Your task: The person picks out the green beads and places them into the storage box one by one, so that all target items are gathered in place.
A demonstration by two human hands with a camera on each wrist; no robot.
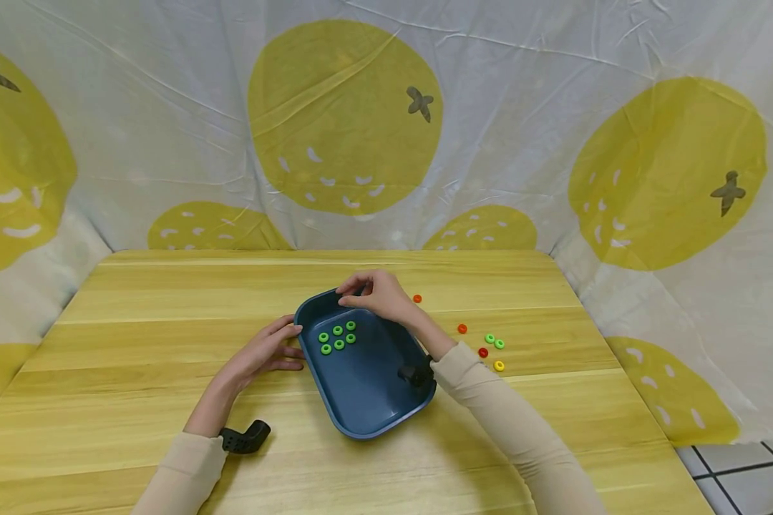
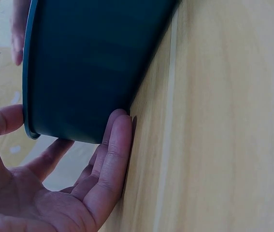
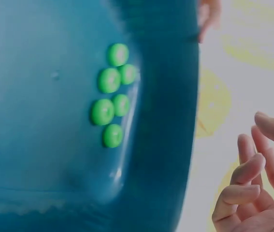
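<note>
A deep blue rectangular tray [image 1: 373, 390] sits on the wooden table. Several green ring-shaped beads [image 1: 338, 330] lie grouped on its floor, toward the far left end; they also show in the right wrist view as a cluster [image 3: 109, 80]. My left hand [image 1: 273, 347] holds the tray's left corner, its thumb on the rim and its other fingers low along the outer wall, as seen in the left wrist view. Over the tray's far end hovers my right hand [image 1: 380, 293], fingers loosely bent, with nothing visible between thumb and fingertips in the right wrist view.
Right of the tray, loose beads lie on the table: orange [image 1: 462, 329], red [image 1: 483, 352], yellow [image 1: 499, 366] and green ones [image 1: 494, 341]. Another orange bead [image 1: 417, 298] is just beyond the right hand. A patterned cloth [image 1: 502, 143] hangs behind the table.
</note>
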